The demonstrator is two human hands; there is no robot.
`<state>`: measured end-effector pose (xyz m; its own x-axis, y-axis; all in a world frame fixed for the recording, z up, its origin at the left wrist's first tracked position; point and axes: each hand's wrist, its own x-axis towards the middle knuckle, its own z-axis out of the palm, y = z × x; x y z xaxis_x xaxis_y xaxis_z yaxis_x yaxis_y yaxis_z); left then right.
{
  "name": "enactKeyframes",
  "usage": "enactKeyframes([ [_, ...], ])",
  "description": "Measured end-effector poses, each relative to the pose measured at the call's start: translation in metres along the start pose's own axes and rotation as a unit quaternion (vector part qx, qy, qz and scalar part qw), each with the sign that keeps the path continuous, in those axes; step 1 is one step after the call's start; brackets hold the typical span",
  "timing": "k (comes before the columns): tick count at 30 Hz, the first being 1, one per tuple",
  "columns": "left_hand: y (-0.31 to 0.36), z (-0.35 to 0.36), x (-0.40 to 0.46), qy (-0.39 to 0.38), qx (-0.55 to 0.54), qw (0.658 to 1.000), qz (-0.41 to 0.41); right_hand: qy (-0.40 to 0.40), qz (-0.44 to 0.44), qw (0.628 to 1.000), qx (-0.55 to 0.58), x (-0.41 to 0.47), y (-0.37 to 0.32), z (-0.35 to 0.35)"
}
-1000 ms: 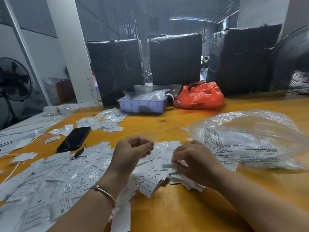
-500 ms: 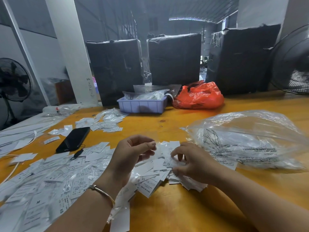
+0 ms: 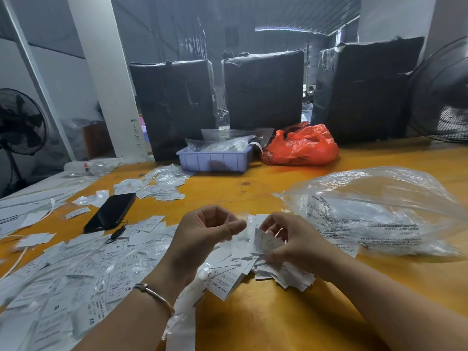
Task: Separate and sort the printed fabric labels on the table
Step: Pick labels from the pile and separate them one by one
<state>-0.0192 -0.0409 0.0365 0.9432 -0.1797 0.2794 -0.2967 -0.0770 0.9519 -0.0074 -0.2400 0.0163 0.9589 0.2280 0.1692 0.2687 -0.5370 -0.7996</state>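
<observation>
Printed white fabric labels [image 3: 76, 269] lie in a wide heap on the orange table [image 3: 253, 188], left of my hands. A smaller loose pile [image 3: 228, 274] sits under and between my hands. My right hand [image 3: 298, 244] pinches one label [image 3: 266, 240], lifted and tilted above that pile. My left hand [image 3: 202, 234] hovers close beside it with curled fingers. Its thumb is pressed on a thin, blurred translucent piece [image 3: 244, 224]. Another small group of labels [image 3: 162, 186] lies farther back.
A black phone [image 3: 111, 211] lies left of centre among the labels. A large clear plastic bag [image 3: 374, 211] fills the right side. A purple tray [image 3: 212, 160] and a red bag [image 3: 301, 145] stand at the back, before black wrapped bundles [image 3: 263, 89]. A fan [image 3: 445, 97] stands at the far right.
My right hand has risen off the pile with one label pinched and turned toward my left hand. My left hand has stayed almost still, its thumb now stretched toward the label.
</observation>
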Motion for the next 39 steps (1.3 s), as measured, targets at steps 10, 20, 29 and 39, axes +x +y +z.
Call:
enactKeyframes([
  [10, -0.001, 0.004, -0.002, -0.048, 0.014, 0.999, 0.003, 0.167, -0.131, 0.946, 0.244, -0.013, -0.025, -0.028],
  [20, 0.002, 0.006, -0.005, -0.055, 0.036, 0.998, -0.005, 0.116, -0.223, 0.956, 0.15, -0.025, -0.046, -0.027],
  [29, 0.005, 0.007, -0.006, -0.069, 0.033, 0.997, -0.004, 0.158, -0.259, 0.953, 0.022, -0.023, -0.042, -0.027],
  [39, 0.005, 0.005, -0.006, -0.087, 0.03, 0.996, -0.002, 0.168, -0.276, 0.945, 0.044, -0.022, -0.041, -0.031],
])
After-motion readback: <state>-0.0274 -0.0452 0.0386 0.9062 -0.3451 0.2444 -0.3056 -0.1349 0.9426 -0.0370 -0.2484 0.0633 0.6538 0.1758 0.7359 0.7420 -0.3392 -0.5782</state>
